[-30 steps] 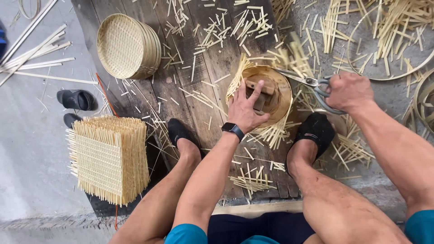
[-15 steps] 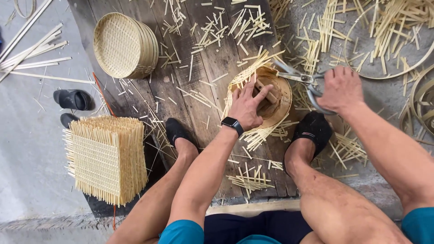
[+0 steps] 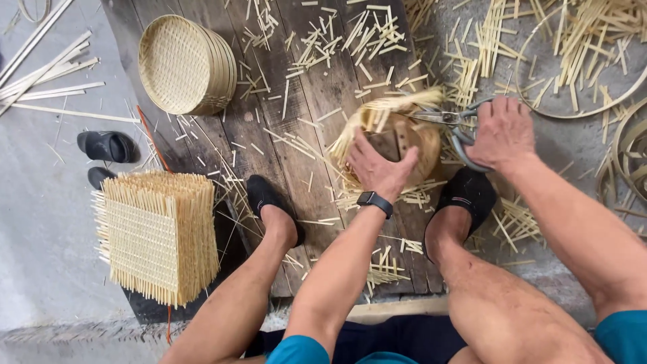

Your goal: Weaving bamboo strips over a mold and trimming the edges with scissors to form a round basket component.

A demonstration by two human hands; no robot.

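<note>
At the lower left of the frame a stack of square woven bamboo mats (image 3: 158,236) stands on edge beside the person's left leg. Right of centre, the left hand (image 3: 377,165) presses down on a round woven basket (image 3: 397,145) with loose strip ends, while the right hand (image 3: 502,131) is closed through the handles of metal shears (image 3: 448,121) whose blades reach the basket's rim. Farther off, at the upper left, finished round trays (image 3: 185,64) lie stacked on the dark planks (image 3: 283,141) among scattered bamboo offcuts (image 3: 350,30).
</note>
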